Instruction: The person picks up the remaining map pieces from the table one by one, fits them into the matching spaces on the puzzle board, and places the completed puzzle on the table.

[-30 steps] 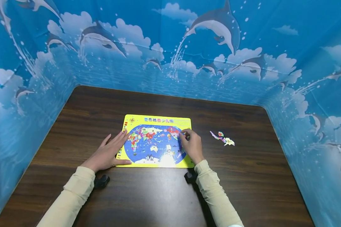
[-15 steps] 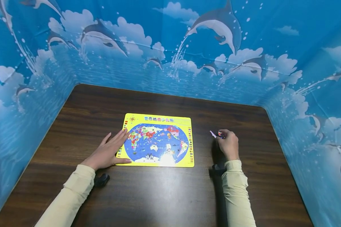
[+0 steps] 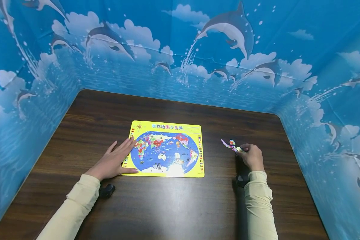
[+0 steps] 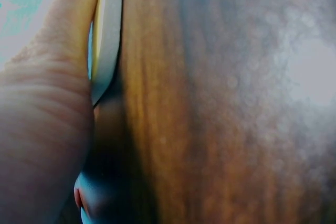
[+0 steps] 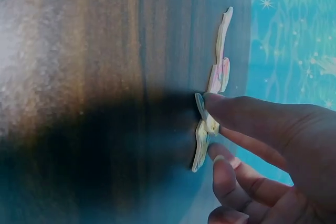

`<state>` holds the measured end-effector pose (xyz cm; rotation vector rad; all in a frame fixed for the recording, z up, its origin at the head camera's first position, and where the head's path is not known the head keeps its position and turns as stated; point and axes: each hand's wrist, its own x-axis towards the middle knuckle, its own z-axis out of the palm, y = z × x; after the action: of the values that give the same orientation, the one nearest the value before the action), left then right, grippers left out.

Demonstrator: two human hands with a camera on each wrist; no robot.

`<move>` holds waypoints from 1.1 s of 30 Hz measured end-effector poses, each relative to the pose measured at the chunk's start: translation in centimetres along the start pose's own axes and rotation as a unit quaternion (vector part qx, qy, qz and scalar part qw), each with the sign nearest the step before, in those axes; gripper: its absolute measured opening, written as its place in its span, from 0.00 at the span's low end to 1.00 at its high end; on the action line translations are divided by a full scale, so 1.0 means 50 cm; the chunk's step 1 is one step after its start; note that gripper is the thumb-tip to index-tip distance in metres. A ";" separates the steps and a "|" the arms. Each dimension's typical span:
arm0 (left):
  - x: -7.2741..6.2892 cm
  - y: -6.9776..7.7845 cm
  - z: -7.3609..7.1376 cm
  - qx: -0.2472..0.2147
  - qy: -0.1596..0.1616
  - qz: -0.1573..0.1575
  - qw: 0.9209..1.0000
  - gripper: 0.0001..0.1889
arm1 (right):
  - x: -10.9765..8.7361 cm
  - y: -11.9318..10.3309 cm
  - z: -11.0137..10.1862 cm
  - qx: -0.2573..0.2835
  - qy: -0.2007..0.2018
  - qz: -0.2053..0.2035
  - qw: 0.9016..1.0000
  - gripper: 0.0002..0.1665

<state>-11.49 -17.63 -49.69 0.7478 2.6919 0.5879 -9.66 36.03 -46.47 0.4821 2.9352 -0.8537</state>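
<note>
A yellow-bordered world map puzzle board (image 3: 180, 173) lies flat on the table. My left hand (image 3: 115, 161) rests with extended fingers on its left edge, the thumb along the lower border. In the left wrist view the board's pale side edge (image 4: 109, 35) shows beside the hand. Right of the board, my right hand (image 3: 252, 156) pinches a pale yellow puzzle piece (image 5: 201, 148) at the near end of a small group. Against it, thumb and fingers cover part of the piece. A long pinkish-purple piece (image 3: 226, 143) and a small red-green piece (image 3: 232, 142) lie just beyond.
The dark wooden table (image 3: 168, 206) reaches to a blue dolphin-print cloth (image 3: 180, 76) at the back and both sides. Black wrist devices (image 3: 107, 190) are worn on both arms. Light glares off the board's lower part.
My right hand has left the board's right side, moved over to the loose pieces, then shifted slightly right to the pale yellow one. My left hand has stayed in place.
</note>
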 end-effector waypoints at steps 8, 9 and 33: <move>0.000 -0.002 0.002 0.000 0.002 0.000 1.000 0.64 | -0.003 0.004 0.008 0.028 0.008 0.016 0.999 0.13; 0.001 -0.002 0.002 0.000 0.002 0.000 1.000 0.65 | -0.004 0.004 0.009 0.031 0.011 0.017 0.999 0.12; 0.001 -0.002 0.002 -0.011 0.004 0.005 1.000 0.64 | -0.020 -0.001 0.015 0.050 0.073 0.019 0.996 0.07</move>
<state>-11.52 -17.67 -49.81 0.7560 2.6864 0.6236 -8.76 35.33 -46.96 0.6310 3.0140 -1.0048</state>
